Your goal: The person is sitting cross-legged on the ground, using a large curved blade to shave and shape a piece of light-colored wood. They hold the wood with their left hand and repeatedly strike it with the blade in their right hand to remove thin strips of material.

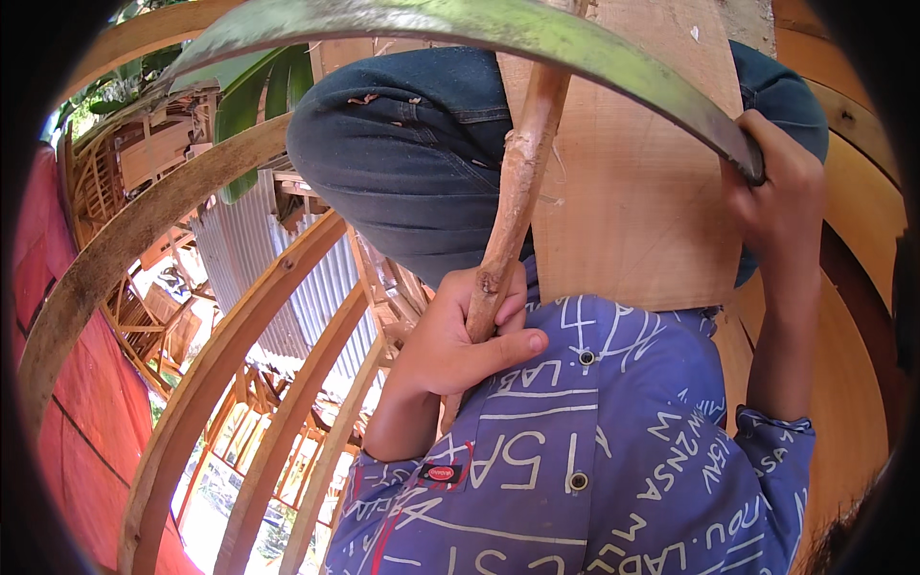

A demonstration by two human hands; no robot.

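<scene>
My left hand is closed round the lower part of a peeled wooden stick, which slants up across my lap. My right hand grips the dark right end of a long, flat, greenish-grey strip, shaped like a blade; its exact kind I cannot make out. The strip arches across the top of the view and passes in front of the stick's upper part. Whether the two touch is unclear. Beneath both, a wide flat wooden board lies over my legs, its near end against my blue printed shirt.
Curved-looking wooden beams stand at the left, with a corrugated metal sheet beyond them. A red sheet lines the far left. Wooden planks run along the right. Green leaves show at the upper left.
</scene>
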